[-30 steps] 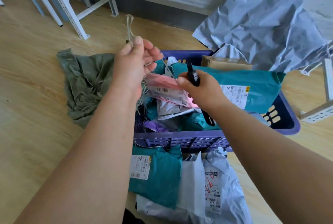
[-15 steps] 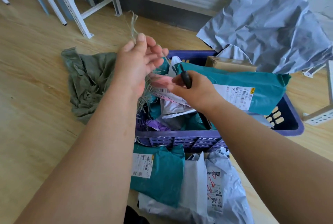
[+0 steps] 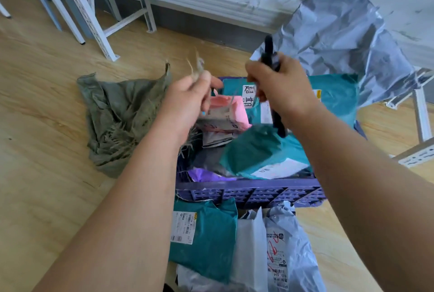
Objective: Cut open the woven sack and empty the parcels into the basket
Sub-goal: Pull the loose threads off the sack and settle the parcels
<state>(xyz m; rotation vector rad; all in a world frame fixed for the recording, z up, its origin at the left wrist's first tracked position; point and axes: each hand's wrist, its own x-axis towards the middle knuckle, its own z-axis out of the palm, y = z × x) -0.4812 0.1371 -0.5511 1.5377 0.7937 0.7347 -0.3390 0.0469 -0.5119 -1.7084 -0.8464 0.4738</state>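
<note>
From the head camera, your left hand point(image 3: 187, 101) pinches a tuft of frayed strands point(image 3: 196, 66) between thumb and fingers. Your right hand point(image 3: 279, 87) is clenched round a black cutting tool point(image 3: 269, 53), its tip pointing to 12 o'clock. The green woven sack point(image 3: 117, 117) lies crumpled on the floor at 9 o'clock of your left hand. One purple basket point(image 3: 249, 191) sits beneath both hands, heaped with parcels point(image 3: 258, 150). Three more parcels lie outside it at 6 o'clock: one teal point(image 3: 211, 235), two pale.
</note>
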